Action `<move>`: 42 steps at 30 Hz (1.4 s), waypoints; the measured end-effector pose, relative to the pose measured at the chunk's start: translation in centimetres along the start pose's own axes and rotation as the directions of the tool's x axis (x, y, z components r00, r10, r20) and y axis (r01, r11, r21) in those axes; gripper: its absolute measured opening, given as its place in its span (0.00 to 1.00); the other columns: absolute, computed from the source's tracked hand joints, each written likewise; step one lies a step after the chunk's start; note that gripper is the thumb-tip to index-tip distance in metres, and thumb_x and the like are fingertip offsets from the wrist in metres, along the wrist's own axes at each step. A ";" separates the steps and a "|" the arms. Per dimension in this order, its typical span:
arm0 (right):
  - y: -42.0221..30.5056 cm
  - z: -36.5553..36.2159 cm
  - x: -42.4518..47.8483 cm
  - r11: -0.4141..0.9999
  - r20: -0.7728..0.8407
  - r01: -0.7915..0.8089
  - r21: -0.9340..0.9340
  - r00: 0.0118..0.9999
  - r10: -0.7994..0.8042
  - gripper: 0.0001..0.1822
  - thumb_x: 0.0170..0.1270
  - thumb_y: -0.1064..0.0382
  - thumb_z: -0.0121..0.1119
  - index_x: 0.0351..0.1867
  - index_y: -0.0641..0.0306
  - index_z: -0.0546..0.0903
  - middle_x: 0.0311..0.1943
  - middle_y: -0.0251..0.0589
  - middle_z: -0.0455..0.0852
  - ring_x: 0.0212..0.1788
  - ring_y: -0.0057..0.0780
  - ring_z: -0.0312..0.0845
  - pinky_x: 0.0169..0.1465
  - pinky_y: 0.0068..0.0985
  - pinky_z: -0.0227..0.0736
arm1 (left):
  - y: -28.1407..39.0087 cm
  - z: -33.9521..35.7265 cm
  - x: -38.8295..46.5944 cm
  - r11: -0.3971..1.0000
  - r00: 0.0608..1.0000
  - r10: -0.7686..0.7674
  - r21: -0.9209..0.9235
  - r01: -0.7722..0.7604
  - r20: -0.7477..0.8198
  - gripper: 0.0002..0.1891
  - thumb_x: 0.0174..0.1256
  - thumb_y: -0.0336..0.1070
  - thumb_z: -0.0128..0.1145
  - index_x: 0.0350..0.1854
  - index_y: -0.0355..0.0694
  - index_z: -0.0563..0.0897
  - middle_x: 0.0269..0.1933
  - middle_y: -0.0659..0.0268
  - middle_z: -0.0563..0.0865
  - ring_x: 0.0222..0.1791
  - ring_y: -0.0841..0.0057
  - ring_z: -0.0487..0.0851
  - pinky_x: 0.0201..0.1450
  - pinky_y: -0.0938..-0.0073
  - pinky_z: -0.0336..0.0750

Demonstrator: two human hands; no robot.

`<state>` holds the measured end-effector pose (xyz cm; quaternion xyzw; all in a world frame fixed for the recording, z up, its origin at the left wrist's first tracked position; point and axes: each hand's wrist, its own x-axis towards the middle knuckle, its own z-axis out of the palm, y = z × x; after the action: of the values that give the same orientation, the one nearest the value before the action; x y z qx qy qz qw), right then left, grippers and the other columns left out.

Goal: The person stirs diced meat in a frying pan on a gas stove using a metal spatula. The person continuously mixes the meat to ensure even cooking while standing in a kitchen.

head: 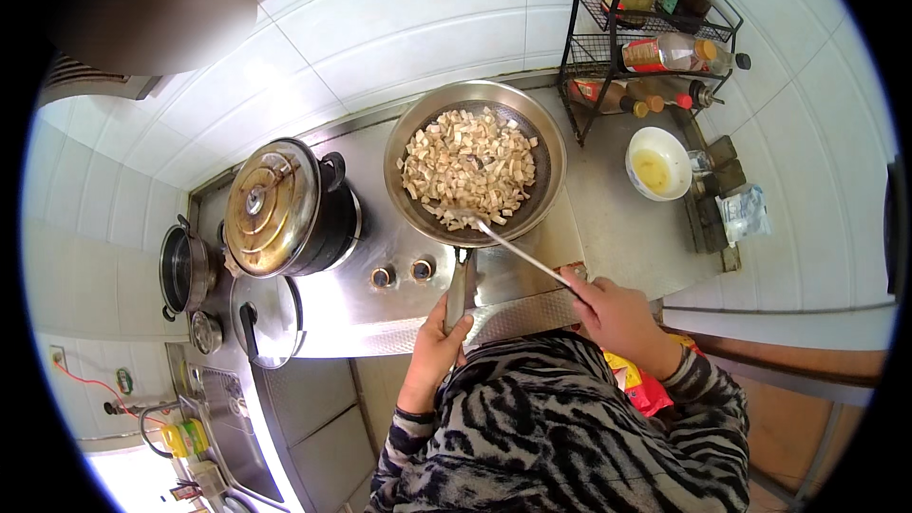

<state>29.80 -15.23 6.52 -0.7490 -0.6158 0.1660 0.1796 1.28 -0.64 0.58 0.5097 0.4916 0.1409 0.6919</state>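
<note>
A metal frying pan (552, 149) stands on the stove, its dark bottom covered with many small pale cubes of diced food (470, 164). My left hand (436, 345) is closed around the pan's handle (457, 296). In my right hand (616, 313) is the long thin handle of a metal spatula (524, 253); its head rests in the food at the pan's near edge, partly covered. Right of the pan, a white bowl (682, 174) holds a little yellowish liquid.
A lidded pot (274, 206) stands left of the pan, with two stove knobs (422, 270) between them. Farther left are a glass lid (267, 317) and a smaller pot (185, 267). A black wire rack (613, 50) holds bottles and a jar at the back right.
</note>
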 end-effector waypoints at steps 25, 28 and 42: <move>0.9 4.0 7.0 0.999 0.020 0.031 0.018 0.999 -0.031 0.35 0.80 0.59 0.66 0.86 0.48 0.73 0.42 0.52 0.90 0.38 0.55 0.90 0.41 0.47 0.85 | -0.3 -0.7 0.1 0.999 0.999 0.036 -0.028 -0.035 0.025 0.35 0.85 0.34 0.64 0.89 0.37 0.67 0.44 0.68 0.89 0.20 0.84 0.78 0.24 0.81 0.75; 0.0 1.9 4.3 0.997 -0.008 0.067 0.040 0.998 -0.067 0.34 0.79 0.60 0.67 0.85 0.48 0.74 0.41 0.50 0.90 0.36 0.54 0.90 0.39 0.46 0.85 | -0.5 -0.8 -0.1 0.999 1.000 0.025 -0.025 -0.025 0.014 0.35 0.85 0.34 0.64 0.89 0.37 0.67 0.46 0.67 0.89 0.21 0.84 0.78 0.24 0.81 0.75; 1.4 6.6 7.7 0.999 -0.132 -0.034 -0.002 0.991 0.034 0.32 0.80 0.60 0.65 0.83 0.48 0.76 0.38 0.50 0.90 0.35 0.55 0.89 0.40 0.48 0.84 | -2.0 -1.1 0.2 0.998 0.998 0.062 -0.002 -0.062 -0.020 0.44 0.84 0.45 0.69 0.90 0.28 0.61 0.25 0.69 0.83 0.16 0.84 0.77 0.23 0.79 0.74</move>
<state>29.37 -7.48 -0.17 -0.7690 -0.5902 0.1179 0.2153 -0.11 -0.75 -1.18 0.5226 0.4822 0.1678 0.6828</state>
